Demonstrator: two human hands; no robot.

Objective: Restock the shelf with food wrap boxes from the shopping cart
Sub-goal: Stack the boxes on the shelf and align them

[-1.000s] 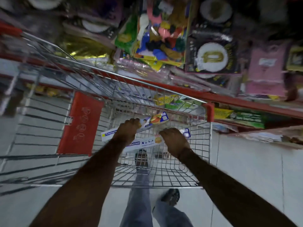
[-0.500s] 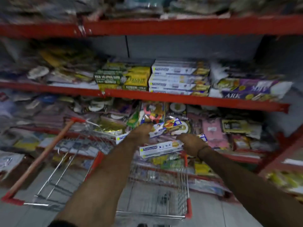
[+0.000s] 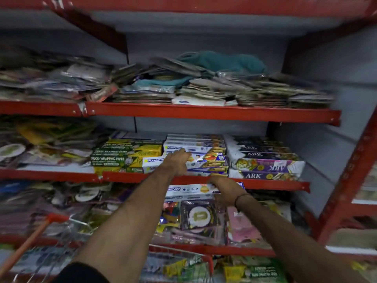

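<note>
My left hand [image 3: 175,162] grips a white and blue Freshwrapp food wrap box [image 3: 206,159] and holds it against the stack of same boxes [image 3: 193,142] on the middle red shelf [image 3: 265,183]. My right hand [image 3: 226,189] holds a second Freshwrapp box [image 3: 187,190] level, just below that shelf's front edge. The shopping cart [image 3: 179,260] is at the bottom of the view, its red handle [image 3: 30,240] at lower left.
Green and yellow food wrapping paper boxes [image 3: 122,157] sit left of the stack, dark ARK boxes [image 3: 263,160] right of it. Packets pile on the shelf above [image 3: 183,88]. Hanging party goods [image 3: 197,216] fill the rack below. A red upright [image 3: 350,172] stands at right.
Both hands lifted the two boxes out of the cart and up to the shelf. The left box now touches the stack; my view tilted upward from cart to shelves.
</note>
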